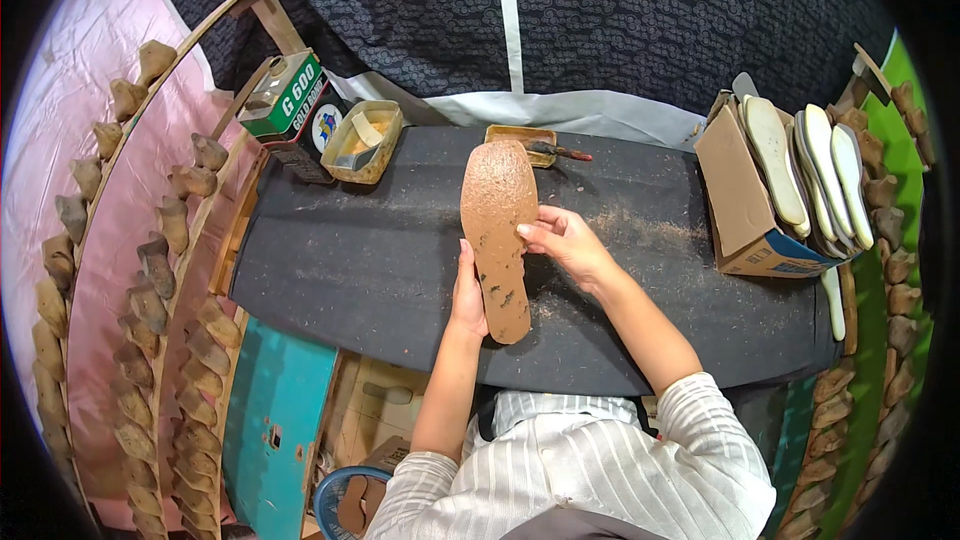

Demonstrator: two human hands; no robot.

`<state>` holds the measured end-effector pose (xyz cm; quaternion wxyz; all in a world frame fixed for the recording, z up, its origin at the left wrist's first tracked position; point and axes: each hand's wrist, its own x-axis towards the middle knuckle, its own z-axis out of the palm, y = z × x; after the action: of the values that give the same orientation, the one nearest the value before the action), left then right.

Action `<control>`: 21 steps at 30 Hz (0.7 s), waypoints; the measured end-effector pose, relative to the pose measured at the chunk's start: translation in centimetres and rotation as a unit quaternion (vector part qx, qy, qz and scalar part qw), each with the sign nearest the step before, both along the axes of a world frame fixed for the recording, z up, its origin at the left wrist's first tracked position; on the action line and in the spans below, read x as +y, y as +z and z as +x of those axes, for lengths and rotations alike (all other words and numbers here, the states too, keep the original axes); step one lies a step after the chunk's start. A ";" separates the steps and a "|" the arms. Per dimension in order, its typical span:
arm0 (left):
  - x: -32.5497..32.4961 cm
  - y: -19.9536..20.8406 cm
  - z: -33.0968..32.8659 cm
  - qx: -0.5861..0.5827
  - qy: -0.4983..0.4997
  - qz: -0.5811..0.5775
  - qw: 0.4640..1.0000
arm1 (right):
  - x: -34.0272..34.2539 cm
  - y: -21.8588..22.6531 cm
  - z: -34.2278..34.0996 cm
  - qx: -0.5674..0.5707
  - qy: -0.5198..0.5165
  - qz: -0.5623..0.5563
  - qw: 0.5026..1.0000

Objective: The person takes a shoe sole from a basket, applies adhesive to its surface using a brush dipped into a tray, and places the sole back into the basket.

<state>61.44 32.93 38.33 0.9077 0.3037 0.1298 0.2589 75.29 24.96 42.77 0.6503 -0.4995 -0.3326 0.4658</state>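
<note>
"What is seen first?"

"A dark-covered table, with a carton of pale insoles at its right end and a green-and-black tin at its left."

"And the piece being worked?"

"The brown sole is held up over the table's middle, wide end pointing away from the person."

"By which hand?"

"By both: its lower left edge is gripped by the left hand, and its right edge is pinched by the right hand."

"How much is done?"

"Judging by the gloss, the wide end has probably been coated; the duller narrow half is marked with dark patches, so completion cannot be told. No coating is seen on the pale insoles."

"And the brush?"

"It is rested on a small tray, held by neither hand."
</note>
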 end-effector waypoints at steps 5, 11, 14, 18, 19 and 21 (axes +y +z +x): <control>-2.1 1.4 -2.2 0.077 0.108 0.055 0.990 | -0.2 0.2 -1.7 -0.022 -0.016 -0.017 0.999; -4.3 2.1 -5.9 0.097 0.182 0.218 0.954 | -1.0 0.6 -4.0 -0.008 -0.009 -0.010 1.000; -5.9 2.1 -8.5 0.129 0.188 0.205 0.952 | -1.8 0.4 -5.8 0.004 0.014 -0.008 1.000; -9.6 1.7 -13.1 0.157 0.225 0.174 0.946 | -3.9 -0.4 -9.9 0.013 0.060 -0.011 0.998; -10.6 1.3 -14.4 0.158 0.244 0.181 0.940 | -4.5 -0.5 -11.3 0.014 0.076 -0.014 0.997; -13.1 0.6 -17.2 0.165 0.275 0.181 0.930 | -6.0 -0.9 -14.0 0.018 0.097 -0.029 0.995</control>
<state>44.27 19.82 38.91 0.6961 0.4538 0.3067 0.4642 61.32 18.94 41.91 0.5930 -0.4754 -0.3542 0.5449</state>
